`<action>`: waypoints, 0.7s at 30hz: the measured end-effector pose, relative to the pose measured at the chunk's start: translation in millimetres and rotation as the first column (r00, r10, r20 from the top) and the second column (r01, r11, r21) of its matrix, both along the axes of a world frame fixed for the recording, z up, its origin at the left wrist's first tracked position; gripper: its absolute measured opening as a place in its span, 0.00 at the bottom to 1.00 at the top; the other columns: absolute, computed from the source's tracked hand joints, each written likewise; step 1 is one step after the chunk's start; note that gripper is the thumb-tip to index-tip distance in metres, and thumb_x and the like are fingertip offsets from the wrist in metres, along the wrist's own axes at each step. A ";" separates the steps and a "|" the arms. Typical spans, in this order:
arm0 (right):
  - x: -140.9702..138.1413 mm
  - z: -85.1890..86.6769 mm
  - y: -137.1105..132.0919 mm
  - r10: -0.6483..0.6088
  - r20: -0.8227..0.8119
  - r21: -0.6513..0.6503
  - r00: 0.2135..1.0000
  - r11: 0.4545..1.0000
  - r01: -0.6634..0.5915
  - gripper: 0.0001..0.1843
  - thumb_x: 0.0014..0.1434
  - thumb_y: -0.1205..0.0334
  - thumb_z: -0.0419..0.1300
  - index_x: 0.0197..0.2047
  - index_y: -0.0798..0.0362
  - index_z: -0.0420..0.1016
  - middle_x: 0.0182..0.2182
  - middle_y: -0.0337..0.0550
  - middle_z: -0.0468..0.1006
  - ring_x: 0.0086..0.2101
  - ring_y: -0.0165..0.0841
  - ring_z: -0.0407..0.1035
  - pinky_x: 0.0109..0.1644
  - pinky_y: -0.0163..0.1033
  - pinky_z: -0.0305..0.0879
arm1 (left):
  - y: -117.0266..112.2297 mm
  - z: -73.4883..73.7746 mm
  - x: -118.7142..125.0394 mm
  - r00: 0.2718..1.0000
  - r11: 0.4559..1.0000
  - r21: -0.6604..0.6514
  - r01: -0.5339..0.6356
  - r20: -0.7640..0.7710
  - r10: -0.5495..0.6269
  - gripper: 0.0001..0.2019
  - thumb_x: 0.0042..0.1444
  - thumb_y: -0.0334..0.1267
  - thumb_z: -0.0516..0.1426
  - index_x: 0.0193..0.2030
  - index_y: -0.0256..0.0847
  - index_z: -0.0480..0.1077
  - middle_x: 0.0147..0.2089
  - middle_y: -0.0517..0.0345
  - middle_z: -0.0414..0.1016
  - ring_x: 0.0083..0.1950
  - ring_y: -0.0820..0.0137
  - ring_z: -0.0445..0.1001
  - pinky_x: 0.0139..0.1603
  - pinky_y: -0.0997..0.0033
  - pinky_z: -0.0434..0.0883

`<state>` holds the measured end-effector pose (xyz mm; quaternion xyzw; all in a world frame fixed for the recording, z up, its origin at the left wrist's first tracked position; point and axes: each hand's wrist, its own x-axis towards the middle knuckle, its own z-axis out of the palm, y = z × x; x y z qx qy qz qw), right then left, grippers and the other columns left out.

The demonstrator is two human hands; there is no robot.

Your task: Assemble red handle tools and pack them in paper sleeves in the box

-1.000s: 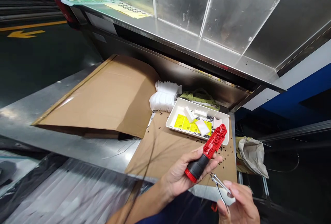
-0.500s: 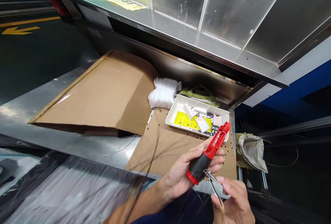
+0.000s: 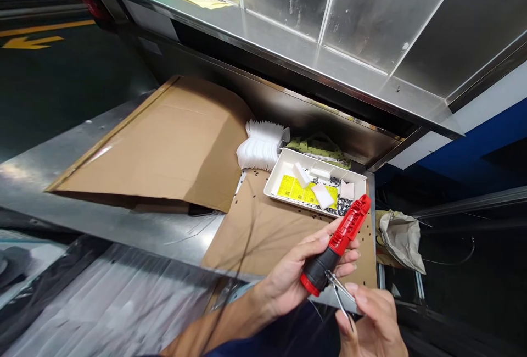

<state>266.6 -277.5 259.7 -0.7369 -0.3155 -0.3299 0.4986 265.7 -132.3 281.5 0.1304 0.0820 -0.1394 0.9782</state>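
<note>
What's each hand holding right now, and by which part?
The left hand grips a red-and-black plastic tool handle around its middle, where black meets red. The right hand pinches small metal pliers by their handle ends.

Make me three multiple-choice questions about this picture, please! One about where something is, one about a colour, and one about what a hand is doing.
1. Where is the white tray?
A. On the brown cardboard
B. On top of the steel shelf
C. Inside the paper bag

2. What colours is the tool in the left hand?
A. Blue and white
B. Red and black
C. Green and yellow

3. What is the right hand doing?
A. Lying flat with nothing in it
B. Touching the white tray
C. Holding small metal pliers

Answers:
1. A, because the tray sits on the cardboard.
2. B, because the tool has a red top and a black grip.
3. C, because its fingers pinch the pliers.
</note>
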 end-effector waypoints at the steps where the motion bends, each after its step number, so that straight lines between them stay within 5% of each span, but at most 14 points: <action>1: 0.1 0.1 0.2 0.009 0.009 0.000 1.000 1.000 -0.009 0.05 0.65 0.61 0.64 0.43 0.52 0.74 0.32 0.40 0.81 0.31 0.31 0.75 0.31 0.36 0.70 | -0.1 0.7 0.0 1.000 1.000 0.003 0.000 -0.009 0.000 0.25 0.54 0.38 0.68 0.59 0.37 0.76 0.51 0.46 0.82 0.48 0.67 0.80 0.52 0.71 0.75; 16: 3.0 -1.9 -2.0 -0.012 0.098 -0.025 0.995 1.000 0.014 0.04 0.63 0.69 0.66 0.35 0.56 0.75 0.29 0.38 0.82 0.29 0.28 0.76 0.31 0.33 0.71 | -3.3 0.9 0.4 0.999 0.999 0.039 0.006 -0.039 -0.005 0.24 0.52 0.38 0.70 0.57 0.41 0.78 0.49 0.48 0.83 0.48 0.68 0.82 0.51 0.73 0.77; 21: 3.5 -16.9 -20.9 -0.019 0.142 0.009 0.990 1.000 0.018 0.05 0.63 0.67 0.66 0.35 0.54 0.74 0.28 0.37 0.82 0.26 0.28 0.76 0.26 0.33 0.66 | -4.4 0.0 0.0 0.998 1.000 0.022 0.021 -0.060 -0.019 0.26 0.51 0.37 0.71 0.58 0.41 0.78 0.49 0.48 0.83 0.46 0.67 0.83 0.50 0.72 0.78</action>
